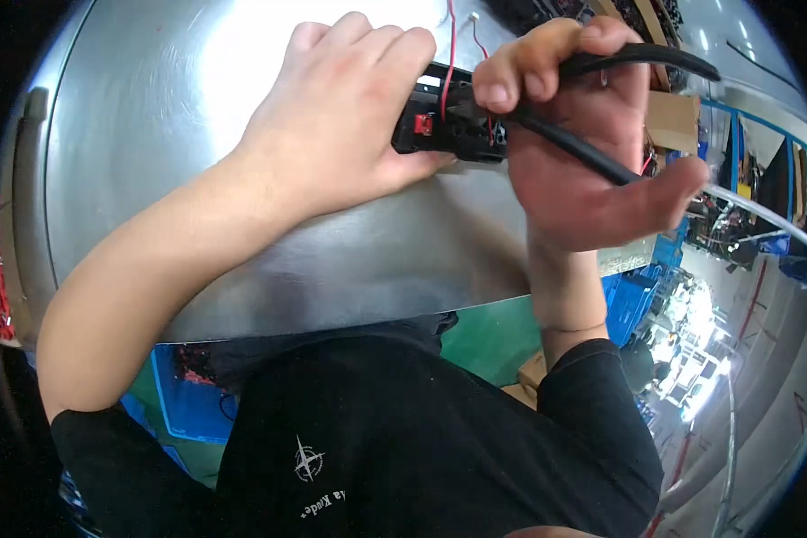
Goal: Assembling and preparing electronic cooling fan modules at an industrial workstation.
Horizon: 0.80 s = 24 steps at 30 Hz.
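Note:
My left hand (350, 99) is closed around a black plastic housing (462, 139) on the metal table, its fingers over the far side and its thumb along the near edge. A small red part (422, 124) sits in the housing, and thin red wires (451, 54) rise from it. In my right hand (574, 143) is a pliers-like tool (592, 160) with two spread black handles. My fingers curl about the handles, while the thumb stands away from them. The tool's head points left at the housing; fingers partly hide it, so I cannot tell whether it touches a wire.
The shiny metal table (350, 278) has its near edge close to my body. Blue crates (184, 394) stand below on the green floor. Cardboard boxes (674, 121) and dark parts are at the far right. A pale hose (762, 212) runs beside my right hand.

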Each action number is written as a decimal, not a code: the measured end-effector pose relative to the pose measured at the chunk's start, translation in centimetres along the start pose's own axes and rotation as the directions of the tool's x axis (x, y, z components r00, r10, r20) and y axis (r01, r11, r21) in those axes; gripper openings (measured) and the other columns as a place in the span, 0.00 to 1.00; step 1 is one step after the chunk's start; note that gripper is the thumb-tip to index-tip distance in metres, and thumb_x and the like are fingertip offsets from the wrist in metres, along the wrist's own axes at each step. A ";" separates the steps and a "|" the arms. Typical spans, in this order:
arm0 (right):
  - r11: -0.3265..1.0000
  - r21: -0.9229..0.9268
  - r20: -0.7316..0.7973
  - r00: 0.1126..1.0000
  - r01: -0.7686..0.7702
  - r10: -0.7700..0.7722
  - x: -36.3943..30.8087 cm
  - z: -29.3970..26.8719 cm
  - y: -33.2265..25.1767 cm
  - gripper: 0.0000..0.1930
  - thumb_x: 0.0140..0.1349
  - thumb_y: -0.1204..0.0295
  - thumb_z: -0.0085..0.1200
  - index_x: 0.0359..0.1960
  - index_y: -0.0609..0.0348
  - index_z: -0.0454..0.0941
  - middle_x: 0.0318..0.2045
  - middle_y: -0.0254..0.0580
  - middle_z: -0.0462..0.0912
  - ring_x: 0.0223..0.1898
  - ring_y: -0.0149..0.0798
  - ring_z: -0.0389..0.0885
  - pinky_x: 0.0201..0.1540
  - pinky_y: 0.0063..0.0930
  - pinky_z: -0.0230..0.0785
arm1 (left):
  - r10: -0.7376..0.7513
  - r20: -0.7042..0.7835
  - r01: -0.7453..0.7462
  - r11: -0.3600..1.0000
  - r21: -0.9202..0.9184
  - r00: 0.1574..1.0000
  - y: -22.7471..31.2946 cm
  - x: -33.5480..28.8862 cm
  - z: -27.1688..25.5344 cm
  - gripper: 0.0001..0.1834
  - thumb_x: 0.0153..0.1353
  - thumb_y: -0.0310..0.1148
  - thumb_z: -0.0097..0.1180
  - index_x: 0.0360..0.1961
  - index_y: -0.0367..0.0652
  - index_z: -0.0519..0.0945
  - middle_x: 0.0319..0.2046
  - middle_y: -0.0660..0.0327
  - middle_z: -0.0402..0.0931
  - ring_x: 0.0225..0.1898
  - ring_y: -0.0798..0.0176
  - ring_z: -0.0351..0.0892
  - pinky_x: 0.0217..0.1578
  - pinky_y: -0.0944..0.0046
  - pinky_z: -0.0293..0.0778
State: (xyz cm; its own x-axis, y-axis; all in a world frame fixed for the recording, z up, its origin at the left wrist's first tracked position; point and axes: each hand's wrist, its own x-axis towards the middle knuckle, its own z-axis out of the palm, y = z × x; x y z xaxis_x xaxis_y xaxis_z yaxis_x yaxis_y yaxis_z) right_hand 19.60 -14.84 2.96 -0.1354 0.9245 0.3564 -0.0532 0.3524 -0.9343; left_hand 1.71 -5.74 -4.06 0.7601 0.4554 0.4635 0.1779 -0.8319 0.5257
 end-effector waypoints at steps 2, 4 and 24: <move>0.998 0.055 -0.011 1.000 0.008 -0.007 -1.0 0.1 0.6 0.47 0.61 0.23 0.41 0.60 0.57 0.67 0.40 0.46 0.68 0.41 0.41 0.69 0.49 0.40 0.64 | -0.015 0.030 0.015 1.000 0.006 0.999 0.1 0.0 -0.1 0.34 0.45 0.51 0.76 0.47 0.45 0.74 0.41 0.57 0.76 0.47 0.48 0.74 0.49 0.48 0.64; 0.993 0.116 -0.014 1.000 0.011 -0.009 -1.3 0.8 1.0 0.49 0.61 0.22 0.40 0.62 0.58 0.66 0.40 0.47 0.68 0.42 0.42 0.68 0.50 0.42 0.64 | -0.016 0.007 0.016 1.000 -0.005 1.000 0.3 -0.1 0.0 0.34 0.45 0.51 0.76 0.46 0.45 0.74 0.41 0.57 0.76 0.47 0.47 0.74 0.49 0.48 0.64; 0.993 -0.118 -0.063 0.998 0.022 -0.030 -0.3 3.1 1.1 0.42 0.66 0.27 0.38 0.55 0.60 0.67 0.36 0.45 0.67 0.36 0.38 0.67 0.44 0.37 0.65 | -0.026 -0.020 0.027 0.999 0.025 0.999 -0.3 -0.9 -0.4 0.34 0.46 0.51 0.76 0.47 0.46 0.74 0.39 0.56 0.76 0.46 0.47 0.74 0.48 0.47 0.65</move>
State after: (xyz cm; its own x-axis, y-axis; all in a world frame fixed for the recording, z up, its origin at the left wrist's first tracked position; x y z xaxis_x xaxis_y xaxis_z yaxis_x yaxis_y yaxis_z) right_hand 16.55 -15.17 1.88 -0.0712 0.9209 0.3833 0.0606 0.3876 -0.9198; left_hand 0.72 -5.76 -4.38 0.7423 0.4834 0.4640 0.2135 -0.8270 0.5200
